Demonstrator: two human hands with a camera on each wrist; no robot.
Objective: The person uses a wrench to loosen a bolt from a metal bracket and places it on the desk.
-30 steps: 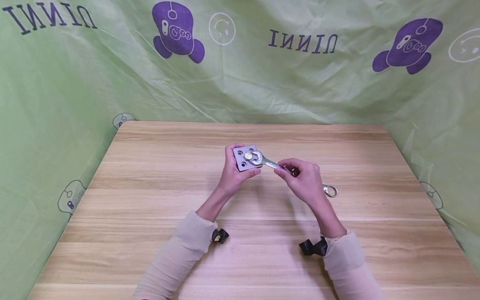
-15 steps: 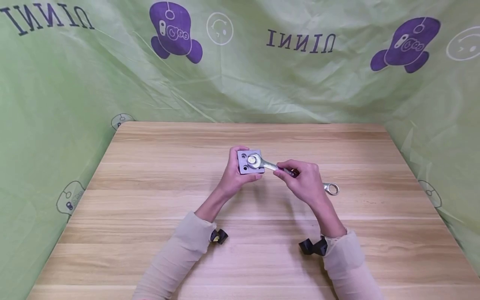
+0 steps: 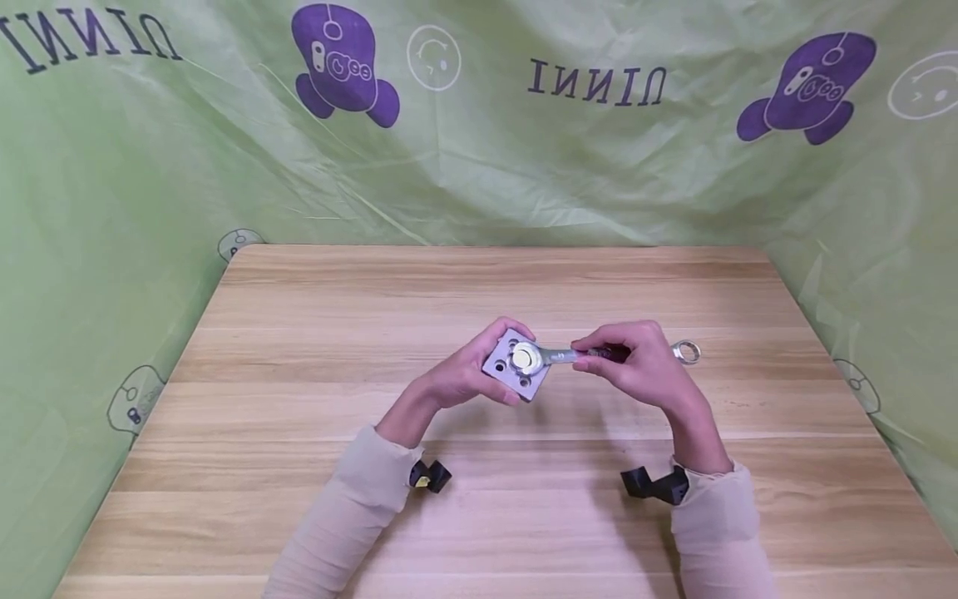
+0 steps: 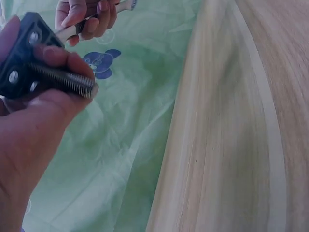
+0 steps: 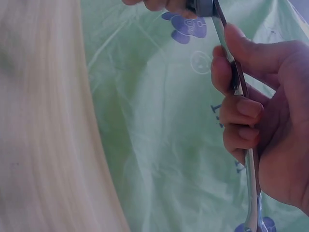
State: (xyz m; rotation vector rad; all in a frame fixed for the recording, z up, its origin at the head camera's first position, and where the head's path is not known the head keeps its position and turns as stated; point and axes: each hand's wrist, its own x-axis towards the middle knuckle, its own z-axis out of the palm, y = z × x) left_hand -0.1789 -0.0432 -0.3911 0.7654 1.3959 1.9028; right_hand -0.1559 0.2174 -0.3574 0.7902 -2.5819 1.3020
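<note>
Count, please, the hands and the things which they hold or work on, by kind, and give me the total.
Left hand and right hand: 2 hands
Grey block with holes: 1
Bolt set through the block: 1
Wrench: 1
Total: 5

A silver wrench [image 3: 560, 356] sits around the head of a threaded bolt [image 3: 523, 358] through a grey, holed plate [image 3: 511, 378]

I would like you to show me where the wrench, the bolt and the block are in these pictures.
Wrench [image 3: 560, 356]: head view, on the shaft.
Bolt [image 4: 73, 83]: left wrist view, on the threaded shank.
Block [image 3: 511, 375]: head view, on the holed face.
</note>
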